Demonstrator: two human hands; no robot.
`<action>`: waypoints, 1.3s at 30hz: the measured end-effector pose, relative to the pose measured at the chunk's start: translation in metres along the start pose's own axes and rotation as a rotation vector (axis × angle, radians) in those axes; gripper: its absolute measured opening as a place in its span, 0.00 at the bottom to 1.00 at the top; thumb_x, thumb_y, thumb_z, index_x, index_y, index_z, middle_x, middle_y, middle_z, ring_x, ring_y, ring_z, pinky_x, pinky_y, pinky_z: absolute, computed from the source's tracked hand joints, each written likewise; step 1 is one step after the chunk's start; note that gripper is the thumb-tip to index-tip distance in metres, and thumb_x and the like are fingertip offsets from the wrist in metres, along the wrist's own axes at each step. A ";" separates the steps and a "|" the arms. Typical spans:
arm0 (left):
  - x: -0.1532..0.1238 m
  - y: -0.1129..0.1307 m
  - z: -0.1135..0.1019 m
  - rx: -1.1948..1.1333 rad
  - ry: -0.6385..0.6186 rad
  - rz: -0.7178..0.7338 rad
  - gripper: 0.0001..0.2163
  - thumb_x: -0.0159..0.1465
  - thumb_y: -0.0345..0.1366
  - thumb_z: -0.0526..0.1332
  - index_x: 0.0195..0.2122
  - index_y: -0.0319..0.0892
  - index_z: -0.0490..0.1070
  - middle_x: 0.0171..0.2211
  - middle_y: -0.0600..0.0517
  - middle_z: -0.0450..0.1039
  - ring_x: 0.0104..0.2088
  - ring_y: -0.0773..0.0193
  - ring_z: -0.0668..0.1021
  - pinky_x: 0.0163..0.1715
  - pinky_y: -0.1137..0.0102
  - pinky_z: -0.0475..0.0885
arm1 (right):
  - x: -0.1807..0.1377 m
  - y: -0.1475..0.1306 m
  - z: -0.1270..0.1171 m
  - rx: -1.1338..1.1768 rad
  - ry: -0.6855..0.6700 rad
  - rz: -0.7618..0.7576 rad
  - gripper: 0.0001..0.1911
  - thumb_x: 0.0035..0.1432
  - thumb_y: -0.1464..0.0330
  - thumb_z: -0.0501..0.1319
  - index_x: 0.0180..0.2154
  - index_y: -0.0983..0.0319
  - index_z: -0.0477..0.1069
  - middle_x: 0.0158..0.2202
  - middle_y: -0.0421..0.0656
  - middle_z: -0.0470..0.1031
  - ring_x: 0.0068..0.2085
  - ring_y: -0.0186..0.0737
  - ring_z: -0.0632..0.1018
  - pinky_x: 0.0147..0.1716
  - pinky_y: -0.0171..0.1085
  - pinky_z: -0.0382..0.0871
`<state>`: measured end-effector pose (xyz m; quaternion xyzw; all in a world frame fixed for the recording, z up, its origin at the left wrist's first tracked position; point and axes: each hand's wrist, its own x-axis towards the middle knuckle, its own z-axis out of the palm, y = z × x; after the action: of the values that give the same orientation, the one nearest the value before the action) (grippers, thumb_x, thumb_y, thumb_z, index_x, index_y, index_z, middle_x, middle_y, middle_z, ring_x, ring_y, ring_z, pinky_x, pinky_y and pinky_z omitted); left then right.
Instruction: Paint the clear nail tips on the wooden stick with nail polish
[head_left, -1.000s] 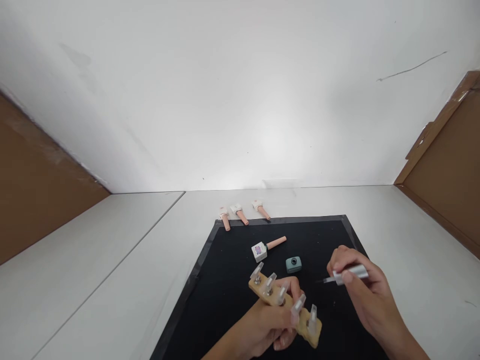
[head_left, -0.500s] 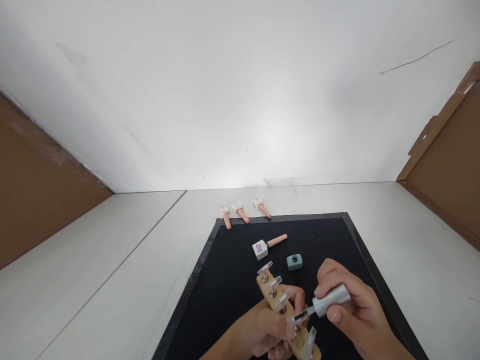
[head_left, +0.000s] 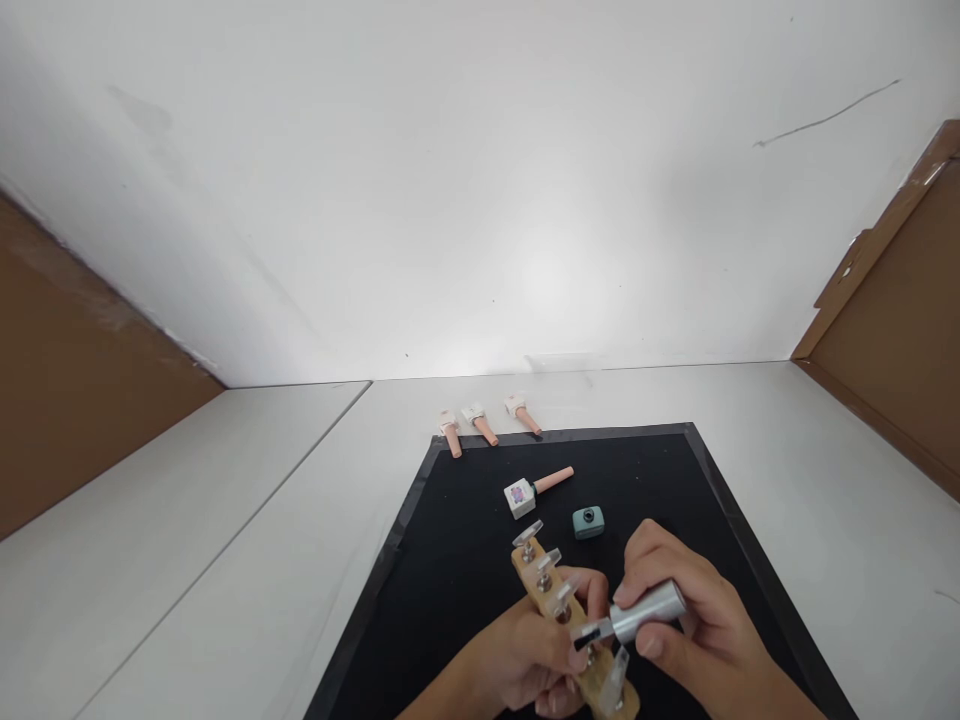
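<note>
My left hand (head_left: 536, 650) is closed around a wooden nail tip stand (head_left: 579, 652) that bears several clear nail tips, such as the far one (head_left: 528, 534). The stand slants from upper left to lower right. Between the thumb and fingers of my right hand (head_left: 694, 620) is a nail polish brush (head_left: 646, 610) with a silver cap. Its dark bristles lie over a nail tip near my left thumb; whether they touch it I cannot tell. Just beyond my hands an open teal polish bottle (head_left: 589, 523) stands on the black mat (head_left: 442, 600).
A white polish bottle (head_left: 520, 497) with a pink cap lies on the mat, beyond the stand. Three similar bottles, one of them the rightmost bottle (head_left: 522, 412), lie along the mat's far edge. Brown cardboard panels (head_left: 892, 300) flank the white table, with a white wall (head_left: 480, 200) behind.
My right hand has shifted slightly left, carrying the brush tip further along over the nail tip. My left hand and the stand have hardly moved.
</note>
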<state>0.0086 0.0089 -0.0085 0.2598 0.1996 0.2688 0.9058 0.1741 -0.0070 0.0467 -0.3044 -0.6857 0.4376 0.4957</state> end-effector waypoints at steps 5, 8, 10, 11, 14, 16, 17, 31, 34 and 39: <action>0.000 -0.001 -0.002 -0.005 -0.034 -0.011 0.20 0.36 0.38 0.76 0.22 0.39 0.65 0.14 0.59 0.68 0.06 0.79 0.61 0.04 0.83 0.53 | 0.001 0.000 0.000 0.001 0.011 -0.001 0.12 0.61 0.56 0.57 0.34 0.55 0.72 0.26 0.39 0.65 0.27 0.37 0.67 0.24 0.33 0.61; 0.000 -0.002 -0.003 -0.003 -0.019 -0.007 0.21 0.36 0.38 0.76 0.22 0.38 0.65 0.15 0.59 0.68 0.06 0.79 0.61 0.04 0.83 0.53 | 0.002 0.000 0.000 -0.007 0.014 -0.013 0.12 0.62 0.56 0.56 0.34 0.55 0.72 0.26 0.39 0.65 0.26 0.37 0.67 0.23 0.33 0.61; 0.000 -0.002 -0.003 0.003 -0.017 0.000 0.21 0.36 0.38 0.76 0.21 0.39 0.64 0.15 0.59 0.67 0.06 0.79 0.61 0.04 0.83 0.53 | 0.001 0.000 -0.001 -0.016 0.015 -0.022 0.12 0.62 0.57 0.56 0.34 0.55 0.72 0.26 0.40 0.65 0.26 0.37 0.67 0.23 0.34 0.62; 0.000 -0.003 -0.004 0.006 -0.023 -0.001 0.21 0.36 0.38 0.76 0.21 0.39 0.63 0.15 0.59 0.67 0.06 0.79 0.60 0.04 0.82 0.52 | 0.001 -0.001 -0.001 -0.018 0.017 -0.024 0.12 0.62 0.57 0.56 0.34 0.56 0.72 0.26 0.40 0.65 0.26 0.37 0.67 0.23 0.34 0.61; 0.000 -0.003 -0.004 0.001 -0.034 0.001 0.22 0.36 0.38 0.75 0.21 0.39 0.61 0.14 0.59 0.66 0.06 0.79 0.60 0.04 0.82 0.51 | 0.001 -0.001 -0.001 -0.017 0.018 -0.023 0.12 0.62 0.56 0.56 0.34 0.56 0.72 0.26 0.39 0.65 0.26 0.37 0.66 0.23 0.33 0.61; 0.000 -0.003 -0.003 -0.012 -0.030 0.008 0.22 0.36 0.38 0.75 0.20 0.39 0.60 0.14 0.59 0.65 0.06 0.80 0.60 0.04 0.82 0.50 | 0.001 -0.001 -0.001 -0.010 0.016 -0.016 0.12 0.62 0.56 0.57 0.34 0.56 0.72 0.26 0.40 0.65 0.26 0.37 0.66 0.23 0.33 0.61; 0.000 -0.002 -0.003 -0.019 -0.030 0.007 0.22 0.36 0.37 0.75 0.20 0.39 0.60 0.14 0.59 0.66 0.06 0.80 0.60 0.04 0.83 0.50 | 0.001 -0.001 -0.001 -0.003 0.014 -0.013 0.12 0.62 0.56 0.57 0.34 0.56 0.72 0.27 0.40 0.65 0.26 0.37 0.66 0.23 0.33 0.61; 0.001 -0.007 -0.011 -0.072 -0.096 0.037 0.20 0.38 0.35 0.75 0.20 0.39 0.61 0.15 0.59 0.64 0.08 0.78 0.61 0.02 0.83 0.53 | -0.002 0.003 -0.002 0.056 -0.022 0.021 0.11 0.62 0.57 0.57 0.36 0.56 0.71 0.29 0.42 0.70 0.29 0.38 0.67 0.25 0.33 0.63; 0.000 -0.007 -0.011 -0.063 -0.116 0.060 0.20 0.39 0.35 0.75 0.20 0.39 0.61 0.14 0.59 0.63 0.07 0.79 0.59 0.02 0.83 0.51 | -0.002 0.003 -0.002 0.064 -0.028 0.022 0.10 0.62 0.57 0.56 0.37 0.55 0.71 0.30 0.41 0.70 0.29 0.37 0.67 0.26 0.33 0.63; -0.001 -0.007 -0.011 -0.050 -0.122 0.080 0.19 0.41 0.35 0.74 0.20 0.38 0.61 0.15 0.58 0.64 0.09 0.79 0.60 0.06 0.82 0.49 | -0.002 0.004 -0.002 0.086 -0.032 0.032 0.10 0.62 0.57 0.56 0.37 0.54 0.71 0.31 0.40 0.68 0.29 0.36 0.67 0.27 0.32 0.62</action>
<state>0.0051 0.0076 -0.0208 0.2609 0.1264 0.2935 0.9110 0.1766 -0.0068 0.0423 -0.2867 -0.6691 0.4796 0.4900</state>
